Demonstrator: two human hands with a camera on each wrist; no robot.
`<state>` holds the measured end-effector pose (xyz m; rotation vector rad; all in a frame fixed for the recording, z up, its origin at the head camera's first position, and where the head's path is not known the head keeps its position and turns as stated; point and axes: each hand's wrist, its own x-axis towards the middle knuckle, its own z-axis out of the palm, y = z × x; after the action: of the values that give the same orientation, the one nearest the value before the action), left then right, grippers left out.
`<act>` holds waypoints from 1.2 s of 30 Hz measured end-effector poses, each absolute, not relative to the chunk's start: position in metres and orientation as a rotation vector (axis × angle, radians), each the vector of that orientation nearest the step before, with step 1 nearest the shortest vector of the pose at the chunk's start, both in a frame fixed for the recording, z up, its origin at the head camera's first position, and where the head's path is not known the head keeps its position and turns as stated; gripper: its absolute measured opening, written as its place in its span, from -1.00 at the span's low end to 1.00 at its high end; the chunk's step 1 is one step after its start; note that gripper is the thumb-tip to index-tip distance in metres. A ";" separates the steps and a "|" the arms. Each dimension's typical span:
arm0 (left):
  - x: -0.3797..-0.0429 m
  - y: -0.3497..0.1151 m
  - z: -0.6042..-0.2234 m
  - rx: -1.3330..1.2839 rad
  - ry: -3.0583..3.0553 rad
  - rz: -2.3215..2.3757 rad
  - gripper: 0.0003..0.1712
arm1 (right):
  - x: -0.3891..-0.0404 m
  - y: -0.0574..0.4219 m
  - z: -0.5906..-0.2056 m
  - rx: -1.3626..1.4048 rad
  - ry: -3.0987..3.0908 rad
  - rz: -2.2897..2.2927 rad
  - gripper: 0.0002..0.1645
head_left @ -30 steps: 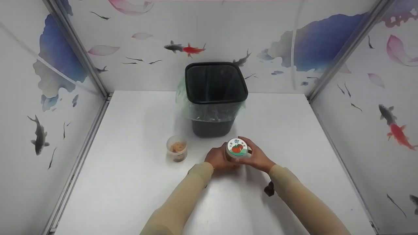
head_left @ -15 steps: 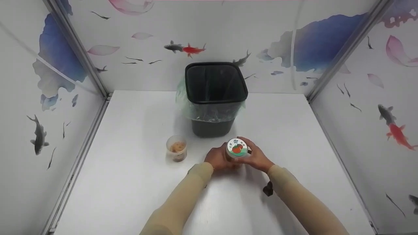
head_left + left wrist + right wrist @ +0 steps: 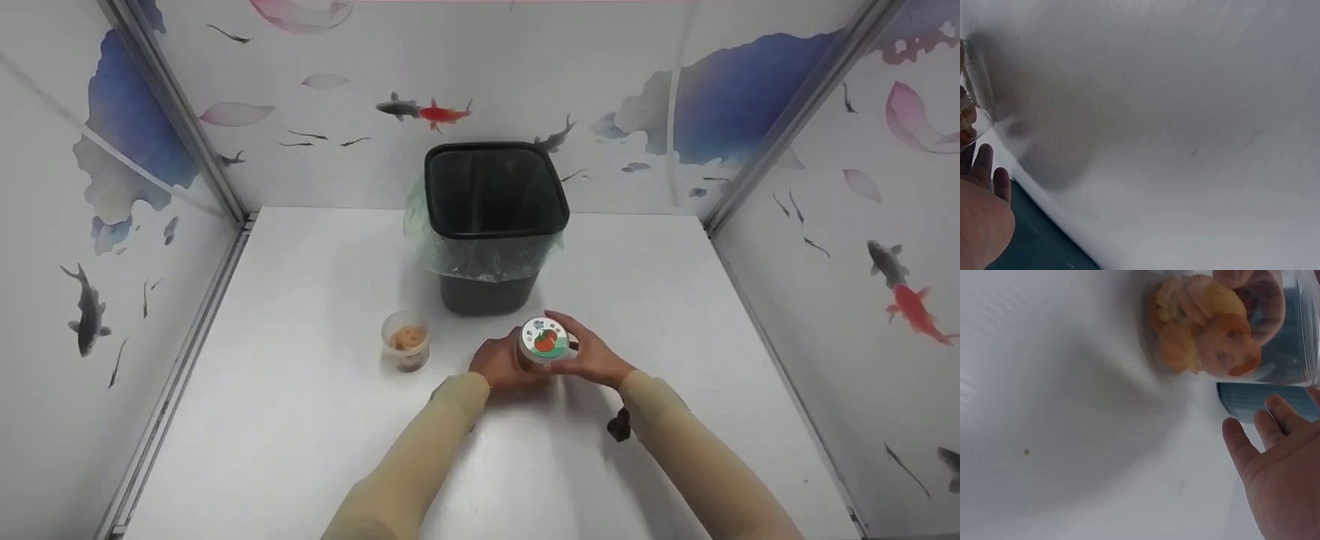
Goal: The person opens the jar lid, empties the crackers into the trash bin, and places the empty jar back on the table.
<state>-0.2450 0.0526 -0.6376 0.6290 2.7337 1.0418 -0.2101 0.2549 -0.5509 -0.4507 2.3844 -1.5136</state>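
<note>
A clear jar (image 3: 1297, 349) stands between my hands, with orange-yellow pieces like small cookies (image 3: 1224, 346) in its lower part. On top is a round lid (image 3: 544, 339), white and green with a red fruit printed on it. My left hand (image 3: 501, 364) grips the jar's body from the left; its fingers show through the wall in the right wrist view. Thumb and fingers of my right hand (image 3: 592, 362) hold the lid's edge. Left of the hands, an open translucent cup (image 3: 386, 335) holds similar pieces. The left wrist view catches the jar only at its edge.
A black bin (image 3: 487, 296) with a pale green liner bag (image 3: 491, 262) stands behind the hands on the white table (image 3: 300, 435). Printed walls with metal rails (image 3: 184, 120) enclose the table at the back and sides. A dark object (image 3: 619, 425) is by the right wrist.
The lid's printed fruit has turned slightly, and my right hand has shifted a little with it. My left hand, the cup and the bin have stayed in place.
</note>
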 end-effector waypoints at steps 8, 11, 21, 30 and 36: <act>-0.245 0.053 -0.635 0.625 2.733 0.969 0.17 | -0.199 0.245 -0.557 -0.377 2.456 -1.578 0.10; -0.244 0.054 -0.635 0.603 2.725 0.964 0.14 | -0.201 0.245 -0.557 -0.368 2.464 -1.560 0.09; -0.241 0.054 -0.638 0.579 2.696 1.055 0.03 | -0.216 0.258 -0.550 -0.464 2.364 -1.453 0.04; -0.242 0.053 -0.639 0.610 2.718 1.044 0.05 | -0.217 0.263 -0.578 -0.459 2.447 -1.478 0.11; -0.243 0.053 -0.637 0.635 2.728 0.999 0.16 | -0.210 0.259 -0.594 -0.421 2.540 -1.509 0.17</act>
<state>-0.2435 0.0526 -0.6368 0.6347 2.7282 0.9994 -0.2100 0.2589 -0.5938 -0.4213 2.5403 -1.5088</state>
